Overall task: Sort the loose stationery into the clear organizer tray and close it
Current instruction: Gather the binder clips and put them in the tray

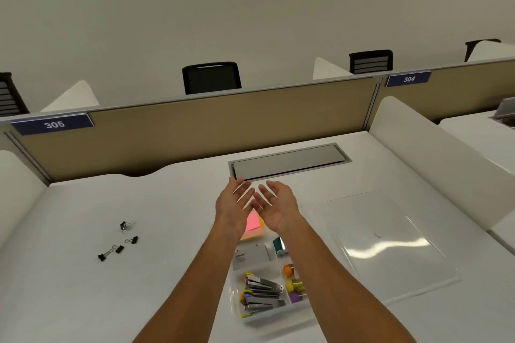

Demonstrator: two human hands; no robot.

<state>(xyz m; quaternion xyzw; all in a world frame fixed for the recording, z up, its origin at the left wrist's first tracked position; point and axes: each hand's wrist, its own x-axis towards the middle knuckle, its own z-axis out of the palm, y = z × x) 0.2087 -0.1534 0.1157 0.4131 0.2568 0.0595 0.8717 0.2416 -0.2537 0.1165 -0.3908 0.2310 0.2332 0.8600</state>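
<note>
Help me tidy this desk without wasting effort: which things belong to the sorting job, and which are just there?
Job:
four black metal binder clips
clear plastic organizer tray
clear flat plastic lid

Just there:
grey metal cable hatch
blue 305 number plate
black mesh office chair

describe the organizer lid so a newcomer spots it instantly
Start at the white desk and find the clear organizer tray full of stationery near its front edge. Just right of the tray lies the flat, clear rectangular plastic lid, detached. It alone is see-through and empty, showing only window-like glare, unlike the grey metal cable hatch farther back.
</note>
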